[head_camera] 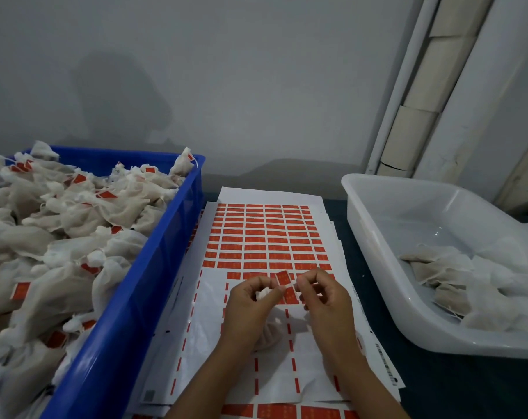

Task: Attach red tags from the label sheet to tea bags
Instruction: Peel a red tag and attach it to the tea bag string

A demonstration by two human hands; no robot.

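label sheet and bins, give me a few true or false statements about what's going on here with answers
1. The blue crate holds tea bags that already carry red tags. True.
2. The white tub is heaped to the rim. False: only a few tea bags lie in its near corner.
3. The label sheet lies between crate and tub. True.
4. The left hand rests flat on the table. False: it grips a tea bag.
5. The right hand pinches near a red tag. True.
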